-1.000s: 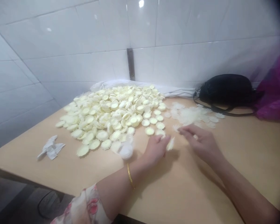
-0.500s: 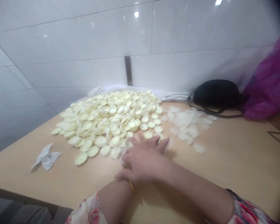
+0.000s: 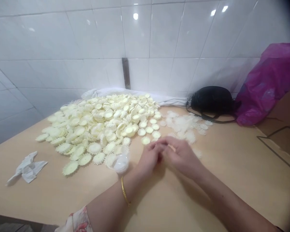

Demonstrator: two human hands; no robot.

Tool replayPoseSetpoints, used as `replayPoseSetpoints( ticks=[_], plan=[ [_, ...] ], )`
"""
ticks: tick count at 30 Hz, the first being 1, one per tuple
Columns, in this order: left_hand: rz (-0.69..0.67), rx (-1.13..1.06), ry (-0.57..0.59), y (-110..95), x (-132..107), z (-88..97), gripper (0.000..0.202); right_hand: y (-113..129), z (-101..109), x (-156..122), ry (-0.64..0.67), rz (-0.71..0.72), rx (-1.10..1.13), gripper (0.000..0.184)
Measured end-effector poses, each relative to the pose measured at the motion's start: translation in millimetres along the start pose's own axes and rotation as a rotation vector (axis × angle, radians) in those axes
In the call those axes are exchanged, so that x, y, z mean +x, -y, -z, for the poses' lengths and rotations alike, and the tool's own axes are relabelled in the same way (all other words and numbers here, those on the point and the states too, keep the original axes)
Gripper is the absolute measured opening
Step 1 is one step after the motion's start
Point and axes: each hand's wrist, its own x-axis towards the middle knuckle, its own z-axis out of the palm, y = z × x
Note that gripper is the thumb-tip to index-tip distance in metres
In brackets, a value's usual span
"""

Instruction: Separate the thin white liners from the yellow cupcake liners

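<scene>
My left hand [image 3: 148, 158], with a gold bangle on its wrist, and my right hand [image 3: 182, 156] meet over the middle of the table. Their fingers are closed and pressed together at the tips; whatever they hold, if anything, is hidden. Just left of my left hand stands a small clear plastic tub [image 3: 121, 163] with something white in it. Beyond the hands spreads a large heap of pale yellow scalloped discs [image 3: 108, 114], some shaped like shallow cups. Thin whitish scalloped pieces [image 3: 183, 124] lie scattered behind my right hand.
A crumpled white tissue [image 3: 29, 167] lies on the wooden table [image 3: 82, 196] at the left. A white cloth [image 3: 174, 100] runs along the tiled wall [image 3: 135, 35]. At the back right are a black bag [image 3: 211, 100], a magenta plastic bag [image 3: 265, 83] and a brown cardboard box [image 3: 286, 119].
My right hand, earlier crossed over my left with spread fingers, has moved right; both hands now meet at closed fingertips. The tub has come into plain view. The camera view has shifted slightly.
</scene>
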Motion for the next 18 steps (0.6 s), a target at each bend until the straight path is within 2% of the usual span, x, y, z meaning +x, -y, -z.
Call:
replayPoseSetpoints(
  ticks=[2,5,8,9,11,14,18],
  plan=[
    [0.045,-0.059,0.067,-1.5,-0.5,-2.3,0.021,-19.2,0.3,-4.6,-0.068,-0.054,-0.049,0.025],
    [0.108,-0.102,0.120,-3.3,-2.5,-4.0,0.020,-34.3,-4.2,-8.4,-0.184,-0.039,-0.097,0.024],
    [0.061,0.044,0.160,-1.9,-5.2,-1.7,0.020,-36.9,-4.5,-8.7,-0.253,-0.054,-0.063,0.019],
    [0.028,0.113,0.177,-0.7,-6.0,-0.3,0.022,-37.1,-3.0,-8.4,-0.241,-0.099,-0.007,0.019],
    [-0.039,0.236,0.195,2.0,-6.8,2.6,0.027,-38.0,0.8,-7.7,-0.132,-0.229,0.187,0.020],
    [-0.102,0.325,0.159,5.1,-6.1,5.2,0.033,-40.6,4.6,-7.2,0.027,-0.378,0.474,0.021],
    [-0.121,0.354,0.072,4.5,-4.6,4.8,0.039,-44.2,2.7,-8.0,0.037,-0.417,0.622,0.028]
  ],
)
